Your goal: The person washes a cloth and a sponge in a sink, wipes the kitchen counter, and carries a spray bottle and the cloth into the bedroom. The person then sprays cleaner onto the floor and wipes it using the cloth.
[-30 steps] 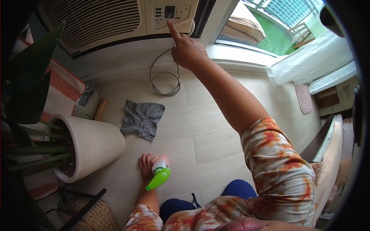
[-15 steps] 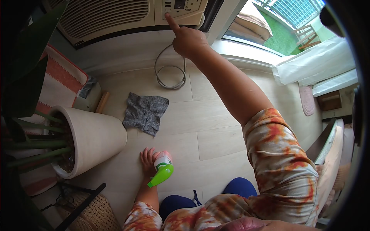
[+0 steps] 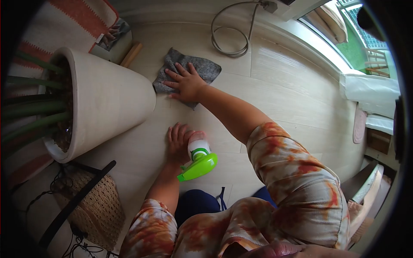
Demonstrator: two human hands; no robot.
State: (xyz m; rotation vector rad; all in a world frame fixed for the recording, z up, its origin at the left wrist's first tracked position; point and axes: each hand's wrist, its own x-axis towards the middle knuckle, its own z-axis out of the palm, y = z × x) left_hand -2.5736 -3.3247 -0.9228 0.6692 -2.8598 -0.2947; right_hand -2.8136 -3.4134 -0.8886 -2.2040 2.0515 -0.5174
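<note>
My right hand (image 3: 188, 84) lies flat with fingers spread on a grey cloth (image 3: 208, 65) on the floor. Its palm and fingers cover part of the cloth. Closer to my body, my left hand (image 3: 177, 142) rests on the floor, fingers apart. Right beside its thumb side is a spray bottle (image 3: 198, 147) with a bright green trigger head and a white and pinkish body. The bottle partly hides that hand and wrist, so I cannot tell whether they touch.
A large pale planter (image 3: 109, 99) with thick green stems stands at left. Below it are a woven basket (image 3: 97, 202) and a black bar (image 3: 79, 202). A coiled grey cord (image 3: 232, 53) lies by the wall. At right hang white curtains (image 3: 370, 92) beside a glass door.
My right hand has come down from the air conditioner's control panel onto the grey cloth. The view has tilted downward, and the air conditioner is out of sight. My left hand stays by the bottle.
</note>
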